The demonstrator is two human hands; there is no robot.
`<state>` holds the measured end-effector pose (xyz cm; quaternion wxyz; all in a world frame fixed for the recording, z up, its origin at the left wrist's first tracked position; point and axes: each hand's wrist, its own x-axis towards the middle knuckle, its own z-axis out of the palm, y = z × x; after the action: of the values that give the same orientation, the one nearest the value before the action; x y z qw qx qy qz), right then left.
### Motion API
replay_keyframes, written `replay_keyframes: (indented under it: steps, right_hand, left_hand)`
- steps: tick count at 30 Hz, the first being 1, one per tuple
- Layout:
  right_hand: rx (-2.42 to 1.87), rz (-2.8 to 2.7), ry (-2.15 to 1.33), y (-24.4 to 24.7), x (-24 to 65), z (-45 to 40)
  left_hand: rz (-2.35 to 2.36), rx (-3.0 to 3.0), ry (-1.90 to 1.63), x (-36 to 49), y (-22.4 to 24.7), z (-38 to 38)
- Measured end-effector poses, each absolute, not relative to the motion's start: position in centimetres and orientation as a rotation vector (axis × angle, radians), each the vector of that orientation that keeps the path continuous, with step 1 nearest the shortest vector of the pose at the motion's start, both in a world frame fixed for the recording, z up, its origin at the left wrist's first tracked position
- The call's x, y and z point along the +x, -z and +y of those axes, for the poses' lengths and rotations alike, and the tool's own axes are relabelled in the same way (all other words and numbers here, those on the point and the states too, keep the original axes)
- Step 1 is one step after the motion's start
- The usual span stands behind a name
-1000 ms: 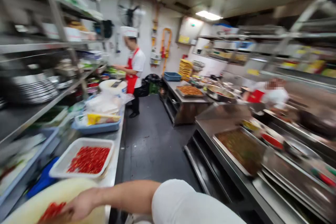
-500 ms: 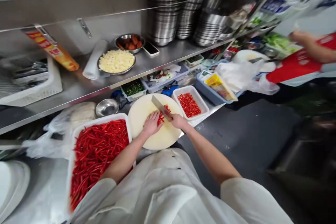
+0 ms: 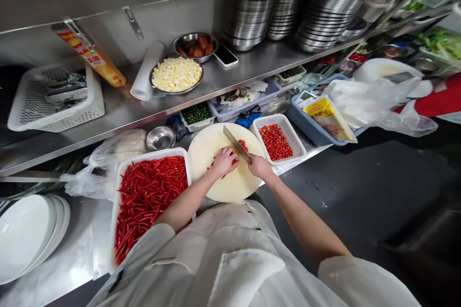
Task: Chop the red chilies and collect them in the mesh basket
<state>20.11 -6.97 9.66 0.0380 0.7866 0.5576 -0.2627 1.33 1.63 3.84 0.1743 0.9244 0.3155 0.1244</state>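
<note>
A round white cutting board (image 3: 200, 146) lies in front of my body. My right hand (image 3: 260, 168) is closed round the handle of a cleaver (image 3: 236, 142), its blade slanting up and left over the board. Beside the blade, my left hand (image 3: 225, 160) presses down with curled fingers on red chilies (image 3: 212, 165), partly hidden under it. Cut chili pieces (image 3: 244, 145) lie on the blade's far side. To the right stands a white basket (image 3: 299, 147) of chopped chilies (image 3: 275, 141). At the left, a white tray (image 3: 115, 211) is heaped with whole red chilies (image 3: 154, 196).
Behind the board runs a steel shelf (image 3: 137, 122) with a bowl of chopped pale yellow pieces (image 3: 176, 74), a phone (image 3: 226, 55) and stacked steel bowls (image 3: 248, 14). A small metal bowl (image 3: 160, 139), a blue bin (image 3: 306, 122) and white plates (image 3: 27, 235) stand around. A red garment (image 3: 437, 98) shows at right.
The view has shifted, so the scene sits further right. My left fingers went from flatter to more curled over the chilies. The co-worker's arm at the right has left the view.
</note>
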Motion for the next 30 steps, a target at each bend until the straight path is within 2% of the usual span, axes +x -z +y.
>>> replay_keyframes:
  steps: [5,13,30]
  right_hand:
    - [2.414,1.731,0.761,-9.8,19.5,-7.4]
    - [2.355,1.743,0.821,-11.7,19.0,-6.1]
    - [2.293,1.785,0.832,-11.0,17.5,-1.2]
  left_hand:
    - [1.120,2.518,-0.438,1.9,-3.1,1.3]
    - [0.901,2.557,-0.382,-0.2,-3.5,0.8]
    - [0.803,2.544,-0.381,0.1,-2.1,2.1]
